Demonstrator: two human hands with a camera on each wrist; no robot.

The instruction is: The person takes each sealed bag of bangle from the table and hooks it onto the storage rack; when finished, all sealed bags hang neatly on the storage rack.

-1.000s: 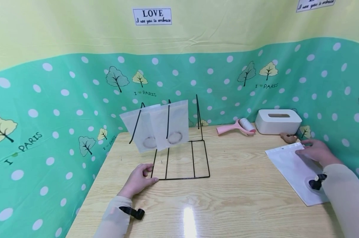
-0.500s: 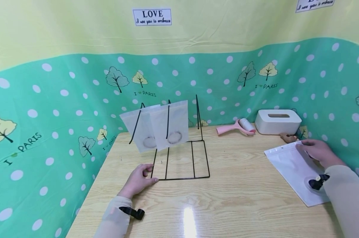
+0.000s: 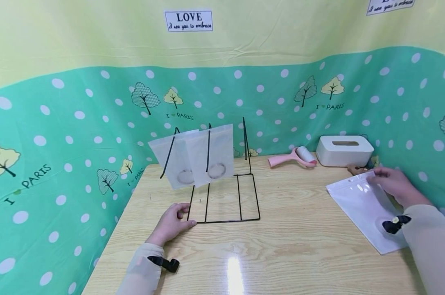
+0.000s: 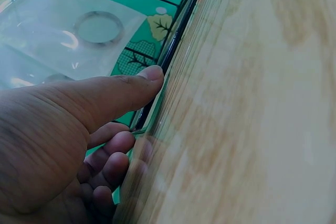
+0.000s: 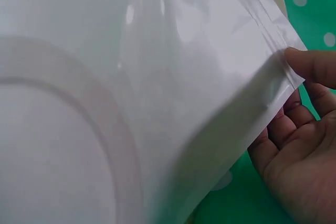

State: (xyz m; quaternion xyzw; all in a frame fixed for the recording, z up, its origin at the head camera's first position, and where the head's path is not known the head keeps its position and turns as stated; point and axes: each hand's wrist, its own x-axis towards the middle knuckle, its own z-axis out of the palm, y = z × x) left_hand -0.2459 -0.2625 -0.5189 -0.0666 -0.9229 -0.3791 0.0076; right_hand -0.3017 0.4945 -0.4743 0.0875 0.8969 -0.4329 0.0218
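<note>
A black wire rack (image 3: 222, 222) stands on the wooden table, two white zip bags (image 3: 211, 153) hanging among its upright prongs. Each hung bag has a ring-shaped outline near its bottom. My left hand (image 3: 172, 221) grips the rack's front left corner; in the left wrist view the thumb (image 4: 149, 74) lies on the black bar, with the fingers curled at the corner. At the far right, my right hand (image 3: 395, 186) pinches the upper corner of another white zip bag (image 3: 362, 205) between thumb and fingers. Its zip strip and a round outline show in the right wrist view.
A white tissue box (image 3: 355, 155) stands at the back right, with a pink lint roller (image 3: 288, 157) to its left. A small brown object (image 3: 356, 170) lies in front of the box. A green dotted cloth (image 3: 277, 102) walls the table's back and sides.
The right hand has shifted slightly right and up, lifting the bag's upper corner a little. The left hand and the rack have stayed in place.
</note>
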